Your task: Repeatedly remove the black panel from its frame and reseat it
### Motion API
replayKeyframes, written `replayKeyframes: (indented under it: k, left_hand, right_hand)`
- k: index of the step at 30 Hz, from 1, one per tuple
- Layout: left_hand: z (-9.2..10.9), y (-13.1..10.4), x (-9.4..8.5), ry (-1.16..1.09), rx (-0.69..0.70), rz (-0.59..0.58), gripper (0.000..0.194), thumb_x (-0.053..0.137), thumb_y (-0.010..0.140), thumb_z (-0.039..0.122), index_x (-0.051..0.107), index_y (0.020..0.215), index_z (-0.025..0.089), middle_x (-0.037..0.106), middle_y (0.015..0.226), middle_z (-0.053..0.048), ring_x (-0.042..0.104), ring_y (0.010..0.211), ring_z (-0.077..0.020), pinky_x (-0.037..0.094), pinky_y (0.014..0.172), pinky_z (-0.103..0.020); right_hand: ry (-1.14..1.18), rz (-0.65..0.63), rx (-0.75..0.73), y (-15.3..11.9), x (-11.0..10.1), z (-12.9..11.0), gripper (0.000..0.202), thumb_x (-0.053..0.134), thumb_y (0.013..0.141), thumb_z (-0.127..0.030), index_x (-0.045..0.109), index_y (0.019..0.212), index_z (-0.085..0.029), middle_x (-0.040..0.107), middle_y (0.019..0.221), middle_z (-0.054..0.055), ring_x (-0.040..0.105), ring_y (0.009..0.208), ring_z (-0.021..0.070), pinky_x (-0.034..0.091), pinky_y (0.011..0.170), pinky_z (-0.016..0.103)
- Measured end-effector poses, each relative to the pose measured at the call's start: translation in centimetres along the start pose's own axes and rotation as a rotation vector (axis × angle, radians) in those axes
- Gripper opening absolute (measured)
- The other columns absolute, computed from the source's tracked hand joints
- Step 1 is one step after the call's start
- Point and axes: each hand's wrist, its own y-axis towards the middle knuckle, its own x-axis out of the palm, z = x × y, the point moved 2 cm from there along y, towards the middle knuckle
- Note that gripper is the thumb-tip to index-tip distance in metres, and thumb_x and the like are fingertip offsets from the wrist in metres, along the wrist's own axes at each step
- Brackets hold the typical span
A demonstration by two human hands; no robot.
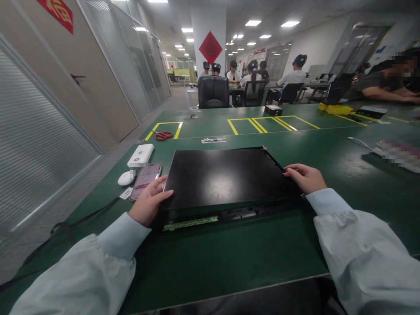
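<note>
A flat black display panel (226, 177) lies tilted over a black frame (249, 213), both in front of me on the green table. My left hand (149, 199) is closed on the panel's left edge, thumb on top and fingers below. On the right side, my right hand (305, 177) pinches at the edge where panel and frame meet; its fingertips seem to be on the frame's rim. A green circuit board strip (190, 223) shows along the frame's near side, below the panel's front edge. The panel hides most of the frame's inside.
To the left lie a phone (146, 180), a white power bank (141, 155), a white mouse-like object (126, 178) and a black strap (88, 214). Red scissors (163, 135) and a small plastic bag (213, 140) lie beyond. A yellow tray (336, 109) and several people are farther off.
</note>
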Motion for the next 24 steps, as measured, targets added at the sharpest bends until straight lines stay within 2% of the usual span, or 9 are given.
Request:
replayKeyframes:
  k: [15, 24]
  left_hand:
    - [-0.35, 0.14, -0.26, -0.017, 0.013, -0.03, 0.067, 0.09, 0.054, 0.012, 0.065, 0.115, 0.02, 0.078, 0.081, 0.0, 0.078, 0.081, -0.0243, 0.062, 0.068, -0.028]
    - [-0.66, 0.23, -0.48, -0.015, 0.008, -0.026, 0.073, 0.094, 0.053, 0.018, 0.067, 0.121, 0.019, 0.081, 0.089, -0.005, 0.079, 0.098, -0.031, 0.064, 0.08, -0.034]
  right_hand:
    - [-0.031, -0.008, 0.0, 0.01, -0.06, -0.19, 0.028, 0.066, 0.073, -0.049, 0.079, 0.078, -0.025, 0.08, 0.076, 0.006, 0.076, 0.081, 0.0292, 0.059, 0.084, 0.044]
    - [0.014, -0.046, 0.001, 0.11, -0.13, 0.07, 0.029, 0.072, 0.07, -0.054, 0.08, 0.076, -0.027, 0.081, 0.077, 0.006, 0.077, 0.085, 0.031, 0.06, 0.086, 0.045]
